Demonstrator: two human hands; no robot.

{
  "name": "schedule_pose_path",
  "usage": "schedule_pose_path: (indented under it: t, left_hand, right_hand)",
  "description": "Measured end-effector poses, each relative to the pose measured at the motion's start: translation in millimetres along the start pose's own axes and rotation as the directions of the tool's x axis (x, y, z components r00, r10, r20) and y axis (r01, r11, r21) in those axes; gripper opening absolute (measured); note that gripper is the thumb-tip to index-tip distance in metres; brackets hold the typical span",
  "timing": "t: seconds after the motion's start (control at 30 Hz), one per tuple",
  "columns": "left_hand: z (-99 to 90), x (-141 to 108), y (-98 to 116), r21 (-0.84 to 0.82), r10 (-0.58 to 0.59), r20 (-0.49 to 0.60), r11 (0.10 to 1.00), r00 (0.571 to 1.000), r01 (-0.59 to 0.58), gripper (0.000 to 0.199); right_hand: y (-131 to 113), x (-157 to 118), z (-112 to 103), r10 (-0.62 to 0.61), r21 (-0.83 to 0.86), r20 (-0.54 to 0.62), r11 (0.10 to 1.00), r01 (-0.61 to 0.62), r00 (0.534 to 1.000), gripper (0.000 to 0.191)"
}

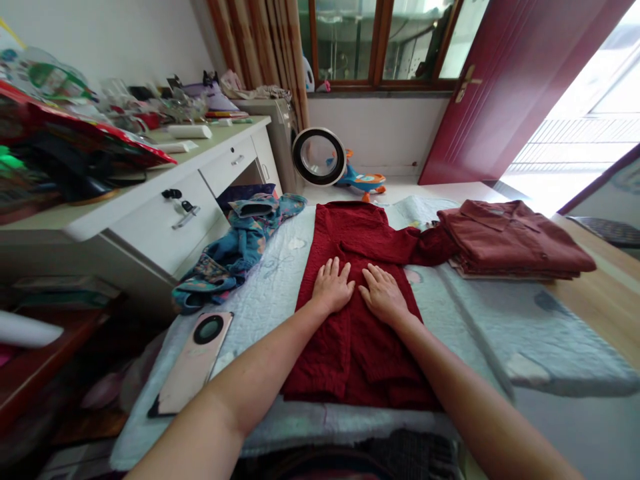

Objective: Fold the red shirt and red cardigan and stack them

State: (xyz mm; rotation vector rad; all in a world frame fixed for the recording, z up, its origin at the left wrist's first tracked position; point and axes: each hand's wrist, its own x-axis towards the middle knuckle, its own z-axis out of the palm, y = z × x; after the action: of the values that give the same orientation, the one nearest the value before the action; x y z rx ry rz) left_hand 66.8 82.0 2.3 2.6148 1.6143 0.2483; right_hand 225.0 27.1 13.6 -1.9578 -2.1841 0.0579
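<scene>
A dark red long-sleeved garment (325,347), which looks like a shirt or jacket, lies spread on a pale blue quilted cover (280,260). One sleeve (395,245) stretches out to the right, its end touching a pile of folded clothes. My left hand (334,285) rests flat on the garment's middle, fingers extended. Just to its right, my right hand (384,291) also lies palm down on the cloth with fingers spread. Neither hand grips anything. The garment's far edge, near its collar, points away from me.
Folded reddish-brown clothes (520,233) are stacked at the right. On the left lie a crumpled blue patterned garment (235,250) and a phone (193,367) with a round camera. Beyond stand a white desk (155,227), a washing machine with its round door (320,157) ajar, and a red door (500,87).
</scene>
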Motion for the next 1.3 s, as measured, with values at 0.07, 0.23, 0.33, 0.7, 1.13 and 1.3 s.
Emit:
schedule_pose_path:
  t: [0.07, 0.23, 0.33, 0.7, 1.13, 1.3]
  left_hand:
    - [-0.4, -0.9, 0.8, 0.004, -0.003, 0.001, 1.0, 1.0, 0.003, 0.061]
    - [-2.5, -3.7, 2.5, -0.001, -0.012, 0.011, 1.0, 1.0, 0.012, 0.06]
    - [-6.6, -0.7, 1.1, -0.041, -0.004, 0.01, 0.999, 1.0, 0.004, 0.06]
    - [-13.7, -83.2, 0.8, -0.015, 0.078, -0.024, 0.997, 0.997, -0.078, 0.061]
    - [-13.4, -93.2, 2.6, -0.064, 0.07, -0.023, 0.995, 0.997, -0.071, 0.061]
    - [-32.1, -79.0, -17.6, -0.156, 0.114, -0.044, 0.98, 0.992, -0.12, 0.042]
  right_hand:
    - [-1.6, -19.3, -1.7, -0.02, 0.006, 0.016, 1.0, 0.02, 1.0, 0.055]
    - [-4.6, -60.9, -10.5, -0.066, 0.02, 0.054, 0.998, 0.065, 0.996, 0.055]
    - [-8.0, -73.6, -20.9, -0.083, 0.053, 0.11, 0.996, 0.077, 0.991, 0.053]
    - [-29.4, -95.6, -14.5, -0.159, 0.106, 0.084, 0.983, 0.15, 0.984, 0.054]
    - [-3.8, -117.2, -34.6, -0.194, 0.276, 0.126, 0.949, 0.153, 0.973, 0.048]
    - [0.7, -88.3, -56.0, -0.134, 0.358, 0.116, 0.93, 0.084, 0.984, 0.033]
